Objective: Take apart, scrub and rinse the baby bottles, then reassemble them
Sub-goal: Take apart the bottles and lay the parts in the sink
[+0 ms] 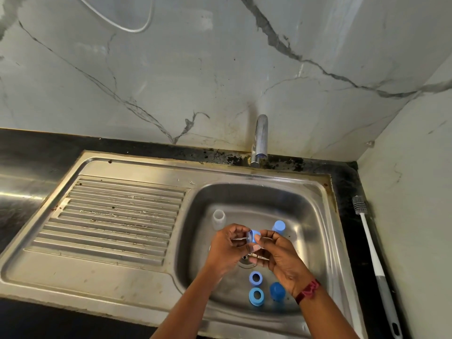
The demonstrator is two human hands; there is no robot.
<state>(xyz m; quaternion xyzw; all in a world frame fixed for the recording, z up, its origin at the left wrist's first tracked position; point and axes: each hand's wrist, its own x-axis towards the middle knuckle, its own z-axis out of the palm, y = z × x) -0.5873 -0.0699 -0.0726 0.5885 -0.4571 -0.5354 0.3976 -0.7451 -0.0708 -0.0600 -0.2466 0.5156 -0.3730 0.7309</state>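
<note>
Baby-bottle ring (256, 295), light blue, lies flat with its hole up on the floor of the sink basin (315, 216), at the near wall. Dark-blue domed cap (277, 291) sits just beside it, to the right. A second ring (255, 278), paler blue, lies just behind the first.

Both forearms enter from the bottom edge. A red band (308, 290) is on the right wrist.

Left hand (226, 247) and right hand (278, 255) meet above the drain (245, 261). Fingers of both are curled, and both pinch one small blue collar piece (254, 236) between the fingertips. A clear part seems attached to it; too small to tell more.

Behind the hands, in the basin:
- left: clear bottle body (218, 218), upright, mouth open.
- right: capped bottle (278, 226), upright, blue cap on, lower part hidden by the right fingers.

Ribbed drainboard (117, 216) lies left of the basin. Bottle brush (369, 243), with white shaft and grey handle, lies on the dark counter (347, 182) to the right, along the wall.

Chrome tap (259, 140) stands at the back rim. Veined marble wall (171, 69) is behind, with a white cable loop (137, 25) at the top.
</note>
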